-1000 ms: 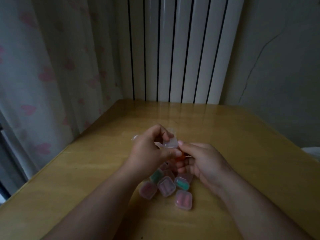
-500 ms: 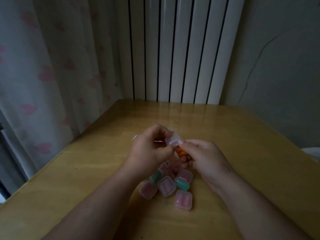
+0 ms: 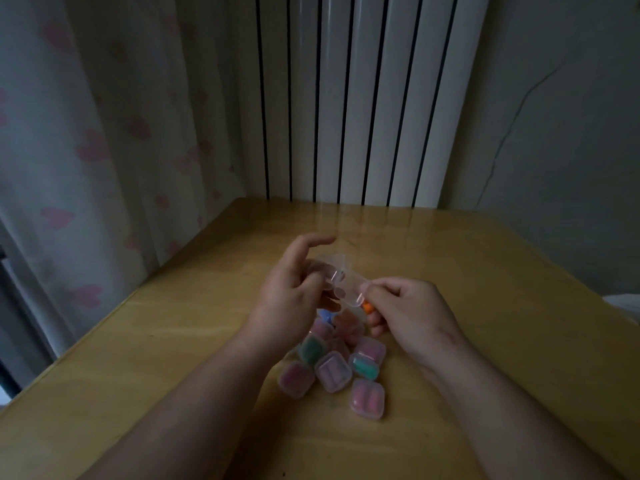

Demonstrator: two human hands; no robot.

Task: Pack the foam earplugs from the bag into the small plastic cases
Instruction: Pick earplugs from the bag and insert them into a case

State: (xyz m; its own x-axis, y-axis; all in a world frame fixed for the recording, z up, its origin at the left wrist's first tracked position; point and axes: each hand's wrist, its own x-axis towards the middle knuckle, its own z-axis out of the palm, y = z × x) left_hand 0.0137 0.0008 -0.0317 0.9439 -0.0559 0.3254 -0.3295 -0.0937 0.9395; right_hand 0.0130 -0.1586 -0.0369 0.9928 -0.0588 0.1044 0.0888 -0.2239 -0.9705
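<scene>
Pinching the orange earplug (image 3: 367,309), our right hand (image 3: 412,317) hovers just beyond the pile of filled cases (image 3: 332,370). Our left hand (image 3: 291,299) grips the open clear case (image 3: 337,275) beside it. Judged: foam light, squashy — hold mid-body; case slick — hold its walls.
</scene>
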